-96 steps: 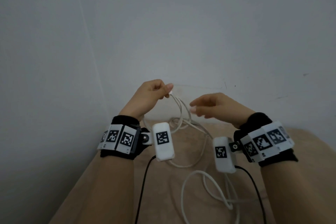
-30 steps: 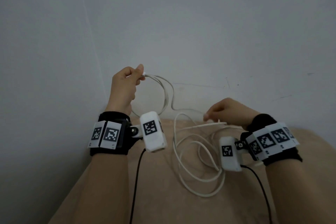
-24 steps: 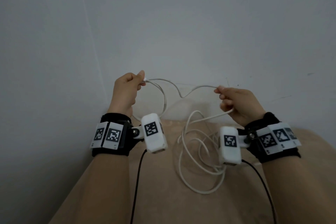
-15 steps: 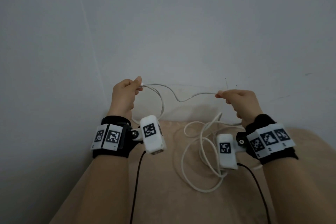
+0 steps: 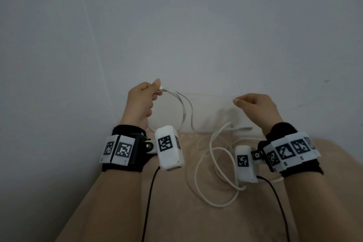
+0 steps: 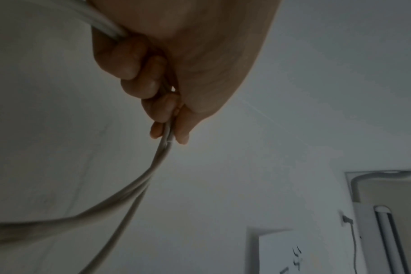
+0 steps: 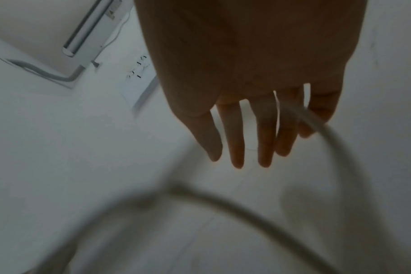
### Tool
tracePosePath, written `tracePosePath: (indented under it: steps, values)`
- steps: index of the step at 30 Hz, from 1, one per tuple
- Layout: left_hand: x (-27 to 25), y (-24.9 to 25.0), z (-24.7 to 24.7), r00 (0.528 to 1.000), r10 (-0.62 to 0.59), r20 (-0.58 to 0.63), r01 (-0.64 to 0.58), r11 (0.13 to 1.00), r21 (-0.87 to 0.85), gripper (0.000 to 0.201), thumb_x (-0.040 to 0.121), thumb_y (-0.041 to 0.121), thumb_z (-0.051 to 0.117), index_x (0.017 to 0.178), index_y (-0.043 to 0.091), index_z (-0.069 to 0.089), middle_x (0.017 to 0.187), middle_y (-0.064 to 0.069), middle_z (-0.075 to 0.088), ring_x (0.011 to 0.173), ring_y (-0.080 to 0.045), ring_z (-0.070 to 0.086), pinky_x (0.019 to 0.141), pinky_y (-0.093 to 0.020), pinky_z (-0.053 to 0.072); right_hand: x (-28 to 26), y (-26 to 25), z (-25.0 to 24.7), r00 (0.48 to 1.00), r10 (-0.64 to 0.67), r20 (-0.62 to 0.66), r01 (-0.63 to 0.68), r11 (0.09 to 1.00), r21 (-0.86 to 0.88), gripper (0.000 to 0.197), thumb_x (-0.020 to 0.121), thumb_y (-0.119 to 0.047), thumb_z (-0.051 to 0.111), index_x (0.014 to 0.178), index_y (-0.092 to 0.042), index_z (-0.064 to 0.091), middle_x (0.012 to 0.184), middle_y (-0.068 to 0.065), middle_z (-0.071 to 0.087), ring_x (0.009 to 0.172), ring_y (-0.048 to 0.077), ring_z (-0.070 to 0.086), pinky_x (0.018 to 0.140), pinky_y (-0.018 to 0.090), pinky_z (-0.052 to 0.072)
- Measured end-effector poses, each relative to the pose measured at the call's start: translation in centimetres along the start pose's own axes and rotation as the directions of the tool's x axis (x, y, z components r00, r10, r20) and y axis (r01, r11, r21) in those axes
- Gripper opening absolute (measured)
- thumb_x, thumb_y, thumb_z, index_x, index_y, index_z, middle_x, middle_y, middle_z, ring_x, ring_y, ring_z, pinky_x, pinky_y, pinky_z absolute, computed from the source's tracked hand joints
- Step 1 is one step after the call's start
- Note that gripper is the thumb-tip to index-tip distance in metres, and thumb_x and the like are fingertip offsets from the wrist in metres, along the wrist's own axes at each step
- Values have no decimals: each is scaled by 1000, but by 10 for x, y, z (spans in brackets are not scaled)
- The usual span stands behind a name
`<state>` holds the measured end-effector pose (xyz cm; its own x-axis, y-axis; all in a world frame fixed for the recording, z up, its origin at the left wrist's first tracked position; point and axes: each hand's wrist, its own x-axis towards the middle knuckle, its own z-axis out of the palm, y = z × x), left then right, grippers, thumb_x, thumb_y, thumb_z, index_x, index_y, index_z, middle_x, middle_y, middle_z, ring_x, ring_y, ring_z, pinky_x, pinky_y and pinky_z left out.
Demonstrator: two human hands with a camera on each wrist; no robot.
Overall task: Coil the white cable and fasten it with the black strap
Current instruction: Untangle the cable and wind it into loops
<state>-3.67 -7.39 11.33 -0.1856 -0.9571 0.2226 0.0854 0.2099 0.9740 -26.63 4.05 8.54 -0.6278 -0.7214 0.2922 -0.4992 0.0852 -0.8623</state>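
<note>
both forearms bare. each wrist wears a black wristband (image 5: 125,165) ringed with white blocks printed with black square markers. beside each wristband a white camera box (image 5: 169,150) with one marker, screw-mounted, black wire (image 5: 148,198) trailing below it.

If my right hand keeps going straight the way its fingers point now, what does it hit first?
Probably nothing close: the right hand points left toward the left hand, and the gap between them looks free. First contact would likely be the white cable loops hanging there, though depth is unclear.
</note>
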Motion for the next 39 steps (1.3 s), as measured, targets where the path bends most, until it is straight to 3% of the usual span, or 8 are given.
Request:
tracePosePath:
  steps: [5,9,12,19,25,30,35,39]
  values:
    - [-10,12,20,992,66,111,-69,998,16,37,93,33,58,63,17,44,58,9,51,34,-1,30,34,-14,17,-10,-36,-4,984,-177,8,174,977,120,17,91,-30,59,95,-20,72,94,-4,71,97,15,65,91,34,49]
    - [-17,19,29,985,99,143,-101,995,6,37,93,33,58,63,17,44,45,16,51,34,2,34,34,-13,19,-34,-66,10,902,-213,375,35,903,428,19,93,-19,58,108,-9,65,96,9,72,84,21,72,81,32,58]
    - [-18,21,27,989,91,119,-88,996,-26,36,93,33,59,64,17,47,44,15,47,34,-1,29,33,-13,18,-41,-64,21,806,-196,559,4,945,326,34,89,-7,63,122,-8,56,107,17,67,82,26,72,72,33,60]
    - [-14,18,21,995,51,85,-41,993,-113,36,93,34,59,63,18,48,51,11,45,38,-3,21,33,-15,16,-31,-51,18,831,-174,529,-1,949,315,18,94,-1,53,107,-4,65,95,14,73,81,23,72,70,33,60]
    - [-12,17,18,999,26,46,-19,990,-140,34,94,34,58,65,17,49,57,8,42,39,-3,21,34,-15,16,-27,-50,20,933,-177,315,33,910,413,23,99,-10,47,99,-5,70,59,3,55,48,12,52,57,30,58]
    - [-11,17,17,999,-16,45,26,970,-240,30,95,34,56,71,15,54,48,11,37,36,-3,21,34,-15,14,-32,-54,28,917,-238,319,56,871,488,23,98,-17,50,102,-15,72,73,3,53,49,9,32,40,19,28]
    - [-6,14,13,992,-91,84,114,935,-335,32,96,36,53,73,14,52,40,13,32,31,-3,21,32,-15,13,-36,-56,33,891,-290,351,110,886,451,23,97,-21,51,112,-21,70,95,7,72,58,9,40,41,16,30]
    - [-6,13,14,992,-106,61,121,929,-350,31,96,35,53,74,14,52,39,13,33,31,-3,21,32,-15,14,-37,-56,37,888,-320,331,138,871,472,21,95,-24,55,110,-20,70,87,5,75,63,9,39,42,18,27]
